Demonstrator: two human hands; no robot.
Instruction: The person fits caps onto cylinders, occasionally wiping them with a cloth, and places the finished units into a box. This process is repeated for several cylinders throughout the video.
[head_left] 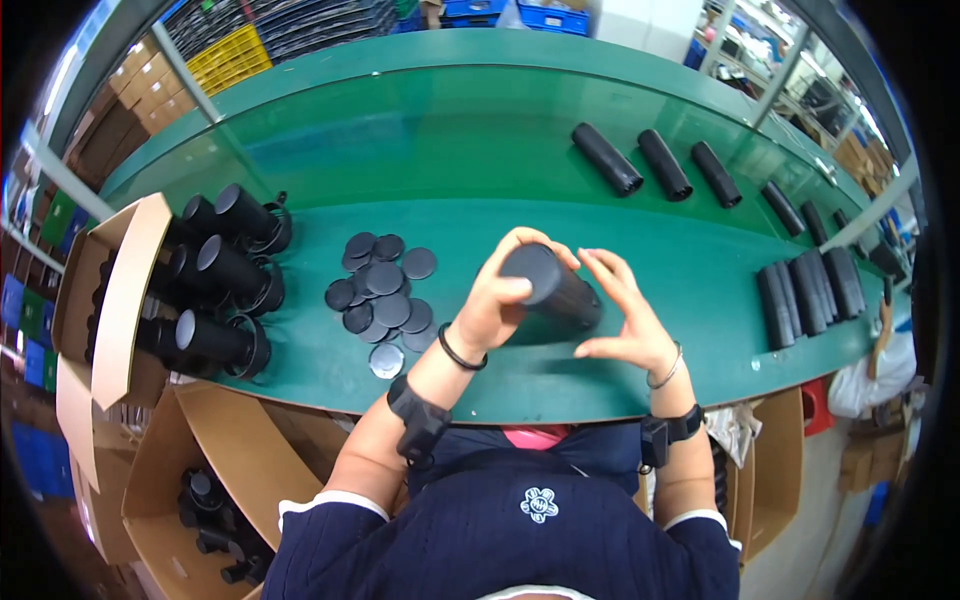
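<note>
A black cylindrical tube [566, 297] is tilted above the green table, its round closed end toward my left side. Around that end my left hand [503, 290] is wrapped, thumb and fingers on opposite sides. My right hand [630, 312] stands just right of the tube, thumb and fingers spread apart, with nothing in it. Left of my hands lies a loose pile of flat black round discs [387, 281]. One disc at the near edge of the pile, a silvery disc [387, 361], shows a lighter face.
An open cardboard box [133, 290] with black cylinders [215, 340] beside it is at the left. Upright black tubes [806, 290] stand grouped at the right. More tubes [607, 158] lie on the far green surface. Below the table's left edge sits another carton [230, 450] with black parts.
</note>
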